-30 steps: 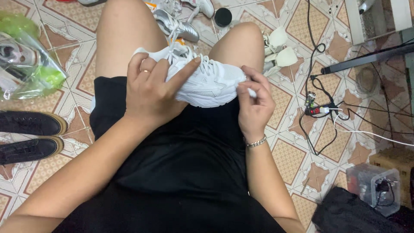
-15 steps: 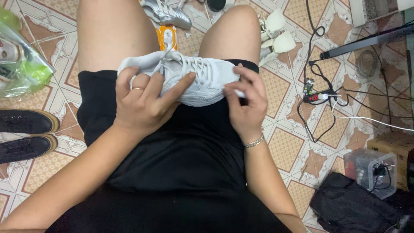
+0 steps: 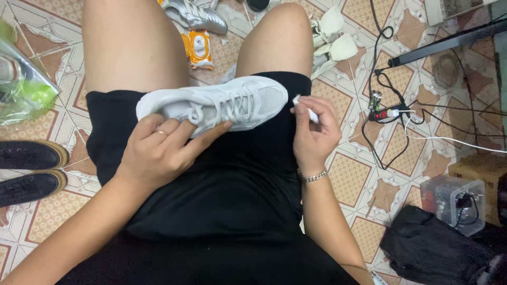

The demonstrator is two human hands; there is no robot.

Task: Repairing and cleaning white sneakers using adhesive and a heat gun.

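Turned since the earlier frame, the white sneaker (image 3: 222, 103) is now lying sideways across the lap, toe pointing at the right hand (image 3: 315, 134). Left hand (image 3: 158, 153) fingers are curling along its near side, gripping it. Right fingers, now off the shoe, are pinching a small white wipe (image 3: 306, 110) just beside the toe.
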